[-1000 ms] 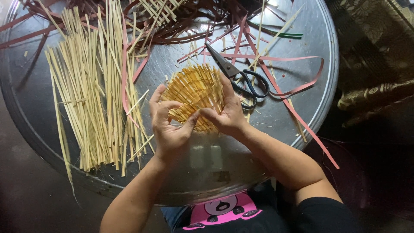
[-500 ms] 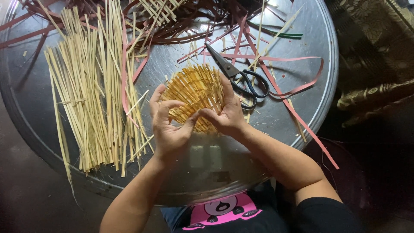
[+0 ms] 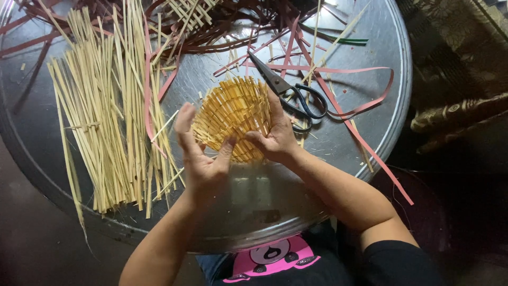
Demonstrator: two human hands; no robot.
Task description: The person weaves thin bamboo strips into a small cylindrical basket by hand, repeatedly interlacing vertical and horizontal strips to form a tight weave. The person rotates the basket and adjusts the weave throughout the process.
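Tray: a big round metal tray [image 3: 338, 159] fills most of the view, with its bare, shiny part toward 6 o'clock, next to the person's body.
Pale strips: a loose sheaf of long straw-coloured strips [image 3: 106, 132] lies flat on the tray from 9 to 11 o'clock, running roughly from the far rim to the near rim, well apart from the hands.
Dark strips: a tangle of maroon and brown strips [image 3: 222, 32] lies at 12 o'clock by the far rim.
Pink strips: long pink-red strips [image 3: 365, 143] loop and trail from the centre out past the rim at 4 o'clock.
Woven piece: a small, round, half-made woven basket [image 3: 233, 114] of pale strips sits at the tray's centre, tilted so its loose upright ends fan toward 12 o'clock.
Left hand: the left hand [image 3: 198, 148] is at 8 o'clock of the basket, fingers spread and mostly straight, the thumb tip touching the weave's near edge; it is not closed on anything.
Right hand: the right hand [image 3: 275, 135] is at 4 o'clock of the basket, fingers curled against its side, thumb pressing its near edge.
Scissors: black-handled scissors [image 3: 291, 95] lie on the tray just beyond the right hand at 2 o'clock, blades pointing to 11 o'clock.
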